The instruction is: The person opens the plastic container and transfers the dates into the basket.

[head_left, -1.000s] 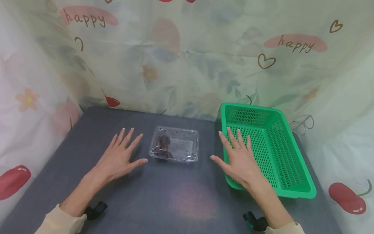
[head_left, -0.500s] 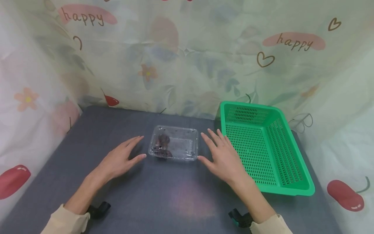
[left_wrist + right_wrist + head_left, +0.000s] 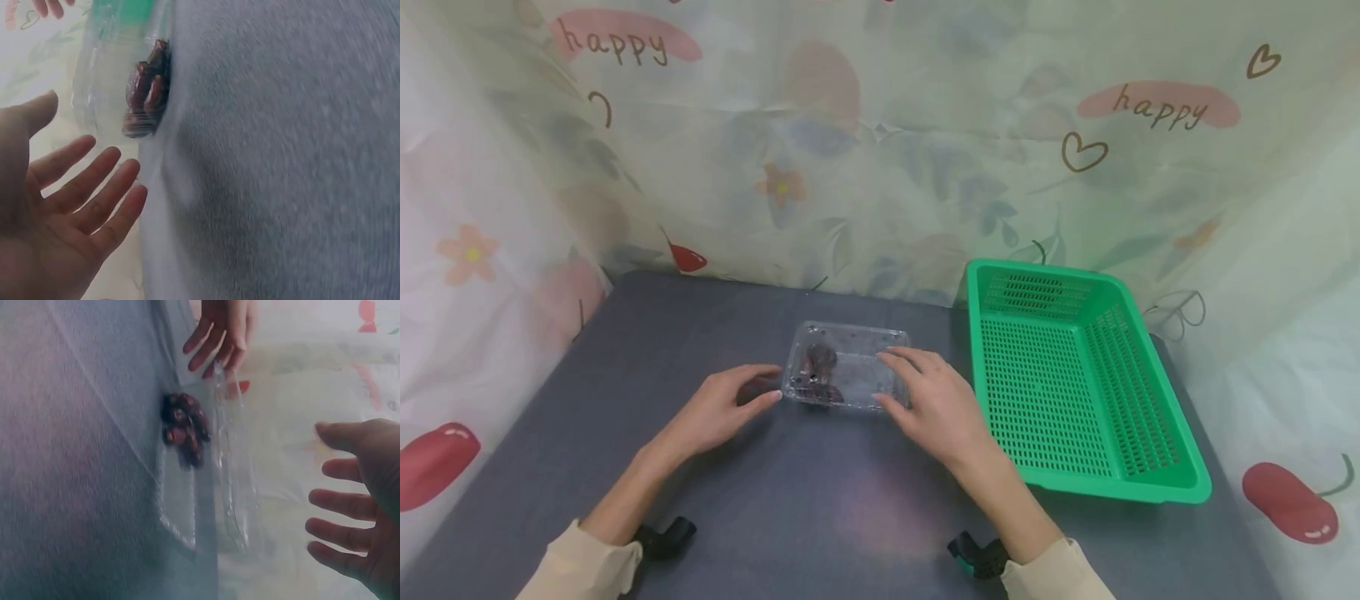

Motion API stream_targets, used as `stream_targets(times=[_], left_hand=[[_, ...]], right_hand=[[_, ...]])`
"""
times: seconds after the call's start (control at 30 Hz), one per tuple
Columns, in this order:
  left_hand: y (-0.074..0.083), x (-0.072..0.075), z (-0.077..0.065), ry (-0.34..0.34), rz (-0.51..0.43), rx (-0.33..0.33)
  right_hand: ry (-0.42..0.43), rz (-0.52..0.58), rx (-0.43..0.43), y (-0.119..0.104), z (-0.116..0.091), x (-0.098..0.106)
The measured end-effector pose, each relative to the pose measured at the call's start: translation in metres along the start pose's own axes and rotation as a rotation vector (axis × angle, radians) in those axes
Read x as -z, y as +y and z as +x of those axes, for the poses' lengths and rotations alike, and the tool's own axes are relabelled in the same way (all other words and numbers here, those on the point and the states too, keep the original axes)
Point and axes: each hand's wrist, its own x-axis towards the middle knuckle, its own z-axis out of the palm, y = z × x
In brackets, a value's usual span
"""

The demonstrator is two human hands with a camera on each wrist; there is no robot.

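Observation:
A clear plastic clamshell box [image 3: 857, 379] lies on the grey cloth, its lid down. Several dark reddish-brown wrinkled fruits, looking like dates [image 3: 145, 90], sit bunched at its left end. My left hand [image 3: 718, 408] is at the box's left edge, thumb and fingers spread apart; whether the fingertips touch it I cannot tell. Over the right end of the box is my right hand [image 3: 940, 404], with its thumb near the front corner and fingers above the lid. Both wrist views show relaxed, uncurled fingers: left hand [image 3: 69, 219], right hand [image 3: 362, 512]. Neither grips anything.
To the right of the box stands a green perforated plastic basket [image 3: 1165, 400], close beside my right hand. A printed curtain [image 3: 887, 208] hangs behind and along both sides of the grey-covered table [image 3: 820, 517].
From above the basket's left side, my right hand has moved left to the box's right end. My left hand has shifted slightly right, up to the box's left edge. Box and basket stayed put.

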Motion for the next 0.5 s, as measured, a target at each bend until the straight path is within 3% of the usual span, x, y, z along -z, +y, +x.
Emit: stream_targets(times=[0.17, 0.5], left_hand=[[-0.001, -0.002, 0.002, 0.003, -0.092, 0.047], [-0.001, -0.005, 0.004, -0.016, -0.175, 0.066]], right_hand=[[0.038, 0.029, 0.043, -0.008, 0.005, -0.009], [0.080, 0.078, 0.085, -0.021, 0.014, -0.026]])
